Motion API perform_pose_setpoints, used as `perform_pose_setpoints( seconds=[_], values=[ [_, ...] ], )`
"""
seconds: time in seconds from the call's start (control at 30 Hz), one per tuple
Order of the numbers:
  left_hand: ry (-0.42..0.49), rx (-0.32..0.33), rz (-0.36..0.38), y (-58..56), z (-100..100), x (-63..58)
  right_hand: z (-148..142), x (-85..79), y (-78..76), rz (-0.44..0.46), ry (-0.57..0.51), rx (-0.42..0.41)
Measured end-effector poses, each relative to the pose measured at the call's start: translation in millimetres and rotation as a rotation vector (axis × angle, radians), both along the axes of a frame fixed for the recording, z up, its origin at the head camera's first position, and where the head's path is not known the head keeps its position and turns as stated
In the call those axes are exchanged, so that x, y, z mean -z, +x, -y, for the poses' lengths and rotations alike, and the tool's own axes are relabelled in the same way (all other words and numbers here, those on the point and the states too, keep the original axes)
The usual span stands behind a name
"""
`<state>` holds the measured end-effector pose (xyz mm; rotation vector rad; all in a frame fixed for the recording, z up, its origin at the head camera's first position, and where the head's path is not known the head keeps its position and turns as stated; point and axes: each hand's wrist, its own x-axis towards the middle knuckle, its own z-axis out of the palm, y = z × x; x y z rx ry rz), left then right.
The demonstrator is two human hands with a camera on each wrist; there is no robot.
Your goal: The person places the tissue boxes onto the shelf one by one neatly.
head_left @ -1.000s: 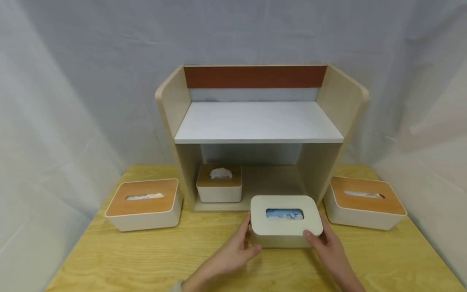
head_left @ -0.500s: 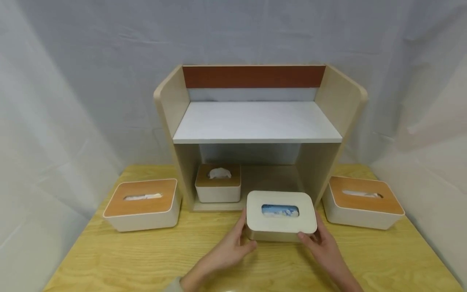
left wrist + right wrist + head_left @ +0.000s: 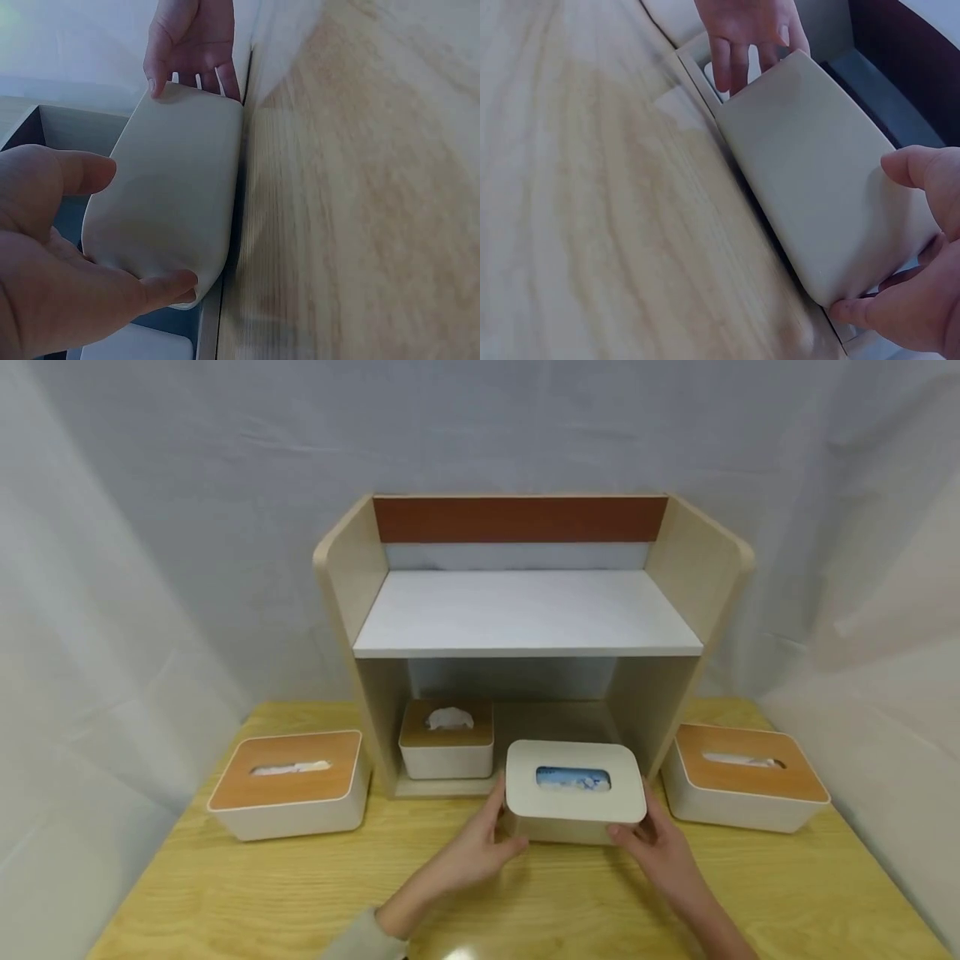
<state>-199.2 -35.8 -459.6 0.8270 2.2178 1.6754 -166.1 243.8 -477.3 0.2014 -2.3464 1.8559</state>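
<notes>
A cream tissue box (image 3: 576, 832), with a blue tissue pack showing through the slot in its lid, is at the front of the shelf's lower compartment. My left hand (image 3: 480, 852) grips its left end, fingers along the side and thumb towards the front. At the opposite end my right hand (image 3: 663, 856) holds the box, its thumb on the front corner and its fingers round the right side. In the left wrist view the box's plain face (image 3: 169, 180) spans between both hands. Behind it, a smaller tissue box (image 3: 447, 761) with a wood-look lid stands inside on the left.
The two-tier shelf (image 3: 527, 610) has a white upper board and beige side panels. On the wooden table (image 3: 285, 893), one wood-lidded tissue box (image 3: 288, 814) stands left of the shelf and another (image 3: 738, 806) stands right of it. White cloth (image 3: 480, 427) hangs behind.
Both hands have carried the cream tissue box forward, away from the body and slightly left, up to the lower compartment's opening. Their hold looks the same. The other boxes stay put.
</notes>
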Motion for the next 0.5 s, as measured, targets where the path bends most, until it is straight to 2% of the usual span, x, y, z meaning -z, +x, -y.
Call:
perform_pose_setpoints(
  seconds=[0.17,0.37,0.5],
  values=[
    [-0.018,-0.01,0.004,-6.6,0.2,-1.3,1.2,-2.8,-8.0,0.016,0.014,0.023],
    [-0.003,-0.014,-0.026,-16.1,-3.1,-2.9,1.8,-4.7,-15.5,0.032,0.017,0.025],
    [-0.024,-0.041,-0.027,-20.2,-4.5,-4.0,1.7,-5.6,-20.9,0.038,0.011,0.022]
  ],
)
